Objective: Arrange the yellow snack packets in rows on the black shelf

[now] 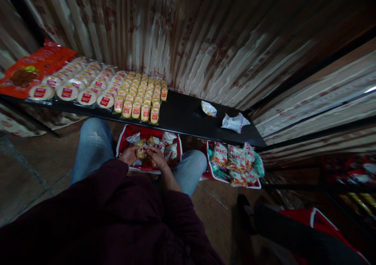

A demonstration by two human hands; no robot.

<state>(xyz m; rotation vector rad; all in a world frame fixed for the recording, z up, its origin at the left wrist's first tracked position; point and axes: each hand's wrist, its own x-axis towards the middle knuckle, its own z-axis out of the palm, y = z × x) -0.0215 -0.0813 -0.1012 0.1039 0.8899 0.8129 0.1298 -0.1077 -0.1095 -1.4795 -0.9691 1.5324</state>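
"Now, what does the head camera show?"

"Left hand (128, 155) and right hand (156, 157), fingers closed, grasp a wrapped golden snack (141, 153) between them over a red basket (125, 134), under the front edge of a black bench (182, 114). Denim knees (189, 171) flank the basket. Whether the snack touches the packets (169, 137) below, I cannot tell."

"And on the bench?"

"An orange bag (48, 61) covers the left end. Beside it stand rows of round white packs (86, 97), then small yellow packs (136, 110), reaching the front edge. Toward the right end, a small loose packet (208, 109) and a larger white packet (235, 122) lie apart."

"Near the front right corner?"

"Below it, a second basket (216, 177), heaped with orange-and-white bags (235, 157)."
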